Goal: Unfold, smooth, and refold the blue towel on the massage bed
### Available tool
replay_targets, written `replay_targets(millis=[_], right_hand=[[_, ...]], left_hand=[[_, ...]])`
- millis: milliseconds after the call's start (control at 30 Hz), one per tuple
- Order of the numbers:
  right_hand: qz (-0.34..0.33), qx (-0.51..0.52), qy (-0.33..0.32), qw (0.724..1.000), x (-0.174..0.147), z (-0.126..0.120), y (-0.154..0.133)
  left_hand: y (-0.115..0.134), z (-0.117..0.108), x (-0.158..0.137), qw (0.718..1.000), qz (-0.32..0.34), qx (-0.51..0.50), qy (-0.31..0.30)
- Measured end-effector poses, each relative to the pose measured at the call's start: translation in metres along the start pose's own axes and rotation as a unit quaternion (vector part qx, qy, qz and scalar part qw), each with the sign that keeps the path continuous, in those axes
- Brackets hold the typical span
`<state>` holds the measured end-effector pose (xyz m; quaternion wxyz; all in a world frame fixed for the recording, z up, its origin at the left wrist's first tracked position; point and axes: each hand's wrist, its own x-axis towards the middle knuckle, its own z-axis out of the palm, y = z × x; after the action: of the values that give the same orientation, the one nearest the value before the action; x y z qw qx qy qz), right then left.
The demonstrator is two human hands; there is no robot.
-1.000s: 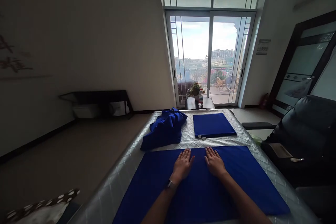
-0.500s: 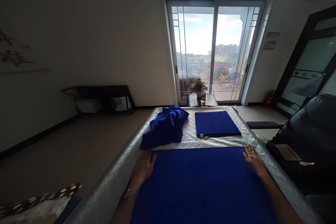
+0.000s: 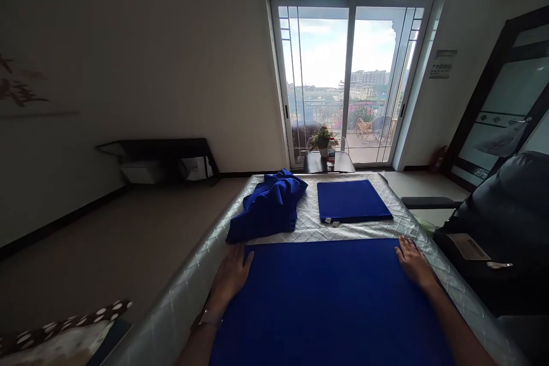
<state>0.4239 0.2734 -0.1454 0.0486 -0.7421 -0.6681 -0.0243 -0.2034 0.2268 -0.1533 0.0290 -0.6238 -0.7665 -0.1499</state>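
Blue cloth [image 3: 330, 297], smooth, rectangular, lay flat across the quilted bed's [image 3: 189, 291] near end. Left hand [image 3: 229, 277] and right hand [image 3: 412, 263] rested open-palmed on its far corners, grasping nothing. Crumpled blue cloth [image 3: 268, 206] and folded blue square [image 3: 351, 200] lay beyond.

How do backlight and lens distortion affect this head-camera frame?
Head view: the bright glass door backlights the room, leaving the walls dim; both the left hand and right hand look dark yet sharp on the flat blue cloth; the wide lens makes the door frame lean; no motion blur shows.
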Motion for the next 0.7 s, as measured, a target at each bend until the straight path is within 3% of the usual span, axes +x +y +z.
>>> replay_targets(millis=[500,700], right_hand=[[-0.010,-0.004,0.013,1.000,0.005,0.012,0.008],[-0.008,-0.008,0.004,1.000,0.002,0.001,0.002]], left_hand=[[0.005,-0.009,-0.003,0.999,-0.010,-0.048,-0.001],[0.008,-0.010,-0.003,1.000,-0.003,-0.026,-0.004]])
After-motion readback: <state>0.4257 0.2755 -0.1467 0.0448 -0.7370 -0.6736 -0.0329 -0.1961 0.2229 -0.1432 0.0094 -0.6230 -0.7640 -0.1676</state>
